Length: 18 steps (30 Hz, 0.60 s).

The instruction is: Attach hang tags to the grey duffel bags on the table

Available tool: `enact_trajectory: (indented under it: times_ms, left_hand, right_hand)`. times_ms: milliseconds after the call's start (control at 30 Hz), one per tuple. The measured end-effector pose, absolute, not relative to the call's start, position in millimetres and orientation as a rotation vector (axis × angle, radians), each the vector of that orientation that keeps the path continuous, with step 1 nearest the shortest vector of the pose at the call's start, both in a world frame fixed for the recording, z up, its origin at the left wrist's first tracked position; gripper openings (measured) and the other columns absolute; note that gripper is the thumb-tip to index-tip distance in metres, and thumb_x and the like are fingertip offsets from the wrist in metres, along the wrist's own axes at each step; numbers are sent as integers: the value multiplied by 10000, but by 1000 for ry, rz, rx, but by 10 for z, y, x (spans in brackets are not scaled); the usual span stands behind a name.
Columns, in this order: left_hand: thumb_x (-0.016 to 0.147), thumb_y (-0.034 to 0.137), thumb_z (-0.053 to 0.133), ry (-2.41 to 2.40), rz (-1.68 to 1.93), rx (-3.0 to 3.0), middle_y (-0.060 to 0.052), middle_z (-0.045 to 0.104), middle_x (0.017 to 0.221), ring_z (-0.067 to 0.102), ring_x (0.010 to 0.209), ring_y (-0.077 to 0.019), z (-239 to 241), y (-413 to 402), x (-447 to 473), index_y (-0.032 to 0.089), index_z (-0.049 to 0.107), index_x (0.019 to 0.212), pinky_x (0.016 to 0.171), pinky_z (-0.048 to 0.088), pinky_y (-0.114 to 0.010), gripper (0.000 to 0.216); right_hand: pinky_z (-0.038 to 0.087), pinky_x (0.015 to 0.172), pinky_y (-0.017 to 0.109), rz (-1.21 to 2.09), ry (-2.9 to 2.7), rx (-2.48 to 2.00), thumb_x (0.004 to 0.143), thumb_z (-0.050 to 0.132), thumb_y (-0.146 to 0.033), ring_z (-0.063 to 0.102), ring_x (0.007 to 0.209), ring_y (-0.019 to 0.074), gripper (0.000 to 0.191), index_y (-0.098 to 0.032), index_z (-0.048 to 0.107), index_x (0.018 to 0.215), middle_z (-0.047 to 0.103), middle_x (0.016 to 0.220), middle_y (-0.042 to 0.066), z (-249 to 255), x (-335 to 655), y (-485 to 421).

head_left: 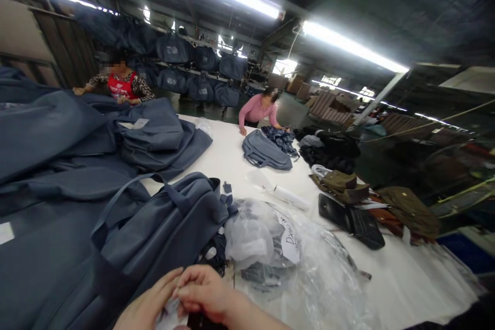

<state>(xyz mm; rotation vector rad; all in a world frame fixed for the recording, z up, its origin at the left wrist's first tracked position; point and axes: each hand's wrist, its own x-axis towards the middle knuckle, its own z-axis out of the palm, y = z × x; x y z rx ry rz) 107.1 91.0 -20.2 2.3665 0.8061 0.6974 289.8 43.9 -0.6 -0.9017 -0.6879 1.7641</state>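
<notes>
At the bottom edge my left hand (pixel 151 300) and my right hand (pixel 209 291) meet, fingers drawn together. Between them is a small crumpled whitish piece (pixel 168 315), plastic or paper; I cannot tell which. The fingers of both hands press on it, and its lower part is cut off by the frame. Just beyond lies a dark blue duffel bag (pixel 166 227) with its handle looped up. To the right of the hands, a clear plastic bag (pixel 251 242) of dark parts carries a handwritten paper label (pixel 288 237).
Blue bags (pixel 50 129) pile up on the left. Across the white table (pixel 228 149) lie a flat blue bag (pixel 266 150), black pouches (pixel 350 219) and olive bags (pixel 406 206). Two co-workers, one in a red apron (pixel 121 87), one in a pink top (pixel 257 109), are at the far side.
</notes>
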Motion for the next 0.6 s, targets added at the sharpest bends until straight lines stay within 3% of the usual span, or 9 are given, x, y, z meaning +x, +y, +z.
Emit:
enact_trajectory:
  times_ms: [67,133,233,333,467,600]
  left_hand:
    - [598,415,787,853,597,2314,-18,715,1112,694,953,-282,153,915,1251,357,669,1109,842,581,-357,527]
    - [662,452,746,829,422,2211,-31,712,1112,671,1008,-270,463,926,1389,307,681,1086,905,537,-361,453]
    - [660,507,735,743,329,2133,-54,684,1178,627,1087,-271,707,981,1516,256,656,1154,985,462,-365,559]
    - [734,438,674,776,346,2110,-66,669,1206,617,1094,-265,723,1011,1569,234,638,1186,986,439,-359,497]
    - [841,326,499,777,374,1920,-39,725,1030,649,940,-220,634,1006,1572,201,695,1032,873,476,-309,301]
    - [835,424,499,764,388,1674,-24,703,809,620,766,-197,543,1014,1539,147,666,843,725,488,-284,323]
  right_hand:
    - [324,453,214,1674,-635,-795,647,792,-386,366,376,56,284,-182,618,741,466,449,-75,357,2985,497]
    - [343,451,211,1576,-561,-741,669,779,-353,237,351,43,239,-193,607,714,353,381,-110,612,3084,572]
    - [496,704,275,1457,-490,-691,707,752,-347,216,390,51,219,-220,584,768,279,414,-132,780,3209,684]
    - [470,895,305,1442,-501,-667,756,702,-328,210,413,55,166,-240,571,808,247,456,-128,814,3266,741]
    - [437,967,333,1433,-506,-638,776,673,-305,236,434,60,123,-245,576,821,258,484,-119,806,3274,760]
    - [437,965,368,1290,-566,-811,780,658,-340,363,484,69,147,-241,588,864,360,533,-101,736,3202,804]
